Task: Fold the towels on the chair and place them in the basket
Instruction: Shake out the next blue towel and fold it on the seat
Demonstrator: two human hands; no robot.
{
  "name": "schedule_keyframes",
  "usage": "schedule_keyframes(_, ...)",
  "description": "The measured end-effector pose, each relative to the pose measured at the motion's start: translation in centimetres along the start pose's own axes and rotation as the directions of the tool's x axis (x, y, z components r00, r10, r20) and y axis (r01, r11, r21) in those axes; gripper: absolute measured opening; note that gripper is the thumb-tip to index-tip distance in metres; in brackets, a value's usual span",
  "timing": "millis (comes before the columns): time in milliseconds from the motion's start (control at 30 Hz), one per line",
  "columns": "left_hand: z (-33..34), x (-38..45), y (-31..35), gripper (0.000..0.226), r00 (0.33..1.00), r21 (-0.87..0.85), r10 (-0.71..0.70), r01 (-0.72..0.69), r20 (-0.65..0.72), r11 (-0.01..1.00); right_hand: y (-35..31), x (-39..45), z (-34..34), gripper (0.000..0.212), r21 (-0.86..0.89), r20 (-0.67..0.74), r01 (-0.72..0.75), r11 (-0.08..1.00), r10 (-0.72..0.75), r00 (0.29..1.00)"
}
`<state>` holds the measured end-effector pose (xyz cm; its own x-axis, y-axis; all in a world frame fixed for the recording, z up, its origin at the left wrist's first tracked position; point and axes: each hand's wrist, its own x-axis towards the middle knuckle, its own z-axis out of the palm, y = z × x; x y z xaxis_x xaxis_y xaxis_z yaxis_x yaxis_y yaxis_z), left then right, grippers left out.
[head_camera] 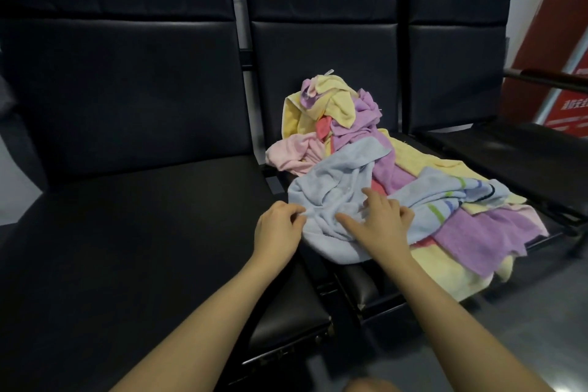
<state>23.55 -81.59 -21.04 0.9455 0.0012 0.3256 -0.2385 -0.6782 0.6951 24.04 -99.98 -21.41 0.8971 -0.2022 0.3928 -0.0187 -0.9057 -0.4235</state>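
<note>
Pile of towels (356,137) on middle chair (324,51), loose, not folded. Blue towel (334,197) on top at front, directly under both hands. Left hand (278,226) at towel's left edge, fingers curled, pinches fabric. Right hand (381,219) lies on blue towel, fingers spread and mostly straight, presses cloth, grips nothing. Left chair (127,200) beside pile. Basket not in view.

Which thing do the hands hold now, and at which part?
The left hand pinches the light blue towel at its left edge; the right hand only rests on it.
</note>
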Motion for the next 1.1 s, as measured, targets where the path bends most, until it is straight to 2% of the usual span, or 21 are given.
schedule_keyframes(67,0.1,0.1,0.3,0.020,1.000,0.000,-0.013,0.013,-0.011,1.000,0.0,-0.2,0.3,0.053,-0.013,0.074,-0.007,1.000,0.008,0.997)
schedule_keyframes(200,-0.2,0.2,0.8,0.014,0.999,-0.005,-0.026,0.026,-0.023,1.000,-0.3,-0.6,0.5,0.030,-0.055,0.056,0.012,0.998,-0.009,0.998)
schedule_keyframes(300,-1.8,0.6,1.4,0.011,0.997,-0.067,-0.017,0.012,-0.075,0.998,-1.4,-0.2,-0.6,0.018,0.067,-0.013,0.047,0.997,-0.046,0.999)
schedule_keyframes(400,-4.6,1.1,2.6,0.010,0.982,-0.123,0.036,-0.059,-0.184,0.991,-3.7,0.2,-2.9,0.010,0.324,-0.140,0.200,0.925,-0.162,0.977)
schedule_keyframes(467,-6.9,1.4,3.7,0.010,0.965,-0.161,0.077,-0.119,-0.249,0.980,-6.0,0.4,-4.8,0.009,0.481,-0.209,0.246,0.841,-0.163,0.964)
schedule_keyframes(567,-10.8,1.8,5.3,0.010,0.946,-0.264,0.075,-0.163,-0.314,0.950,-9.7,0.5,-7.1,0.008,0.586,-0.275,0.272,0.763,-0.128,0.953)
schedule_keyframes(733,-18.2,2.2,6.7,0.023,0.932,-0.396,0.046,-0.197,-0.359,0.897,-14.5,0.5,-9.0,0.008,0.680,-0.319,0.264,0.684,-0.048,0.946)
schedule_keyframes(867,-23.5,2.2,7.1,0.024,0.913,-0.415,0.021,-0.205,-0.407,0.886,-17.5,-0.2,-10.2,0.006,0.712,-0.320,0.274,0.646,-0.048,0.946)
schedule_keyframes(967,-26.3,2.2,7.1,0.032,0.912,-0.436,-0.034,-0.162,-0.408,0.885,-20.1,-1.1,-10.6,0.008,0.761,-0.328,0.280,0.585,-0.025,0.944)
schedule_keyframes(1100,-28.9,1.9,6.7,0.031,0.906,-0.496,-0.124,-0.104,-0.405,0.862,-23.2,-2.0,-10.5,0.011,0.754,-0.334,0.295,0.587,-0.044,0.941)
